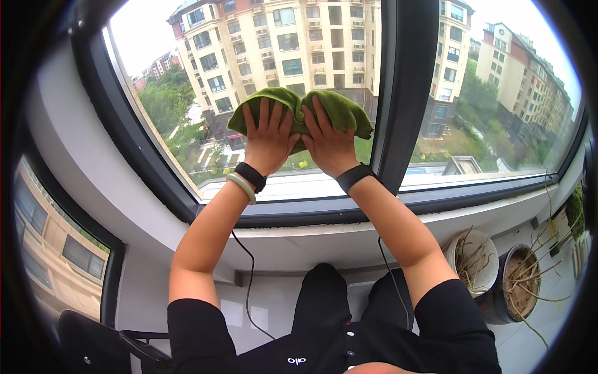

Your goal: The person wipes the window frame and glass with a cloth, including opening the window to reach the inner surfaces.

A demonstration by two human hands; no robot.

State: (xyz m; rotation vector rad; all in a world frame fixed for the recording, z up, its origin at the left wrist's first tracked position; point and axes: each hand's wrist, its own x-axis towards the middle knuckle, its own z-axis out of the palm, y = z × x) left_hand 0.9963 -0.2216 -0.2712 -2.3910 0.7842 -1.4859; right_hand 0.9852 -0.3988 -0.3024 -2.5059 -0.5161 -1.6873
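Note:
A green cloth [338, 110] lies bunched against the window pane [299, 56], spread under both hands. My left hand [268, 135] presses on its left half with the fingers pointing up and spread a little. On the right half rests my right hand [329, 135], fingers also upward, the thumbs of both hands close together near the cloth's lower edge. Black bands circle both wrists, and a pale bangle [242, 188] sits on the left one. The palms and the cloth's underside are hidden.
A dark window frame post [405, 93] stands right of the cloth, with another pane beyond. Below runs the white sill [299, 233]. Two thin cables hang near my forearms. A white bucket [486, 266] and a brown pot [523, 290] with dry stems stand at right; a black chair [93, 341] at lower left.

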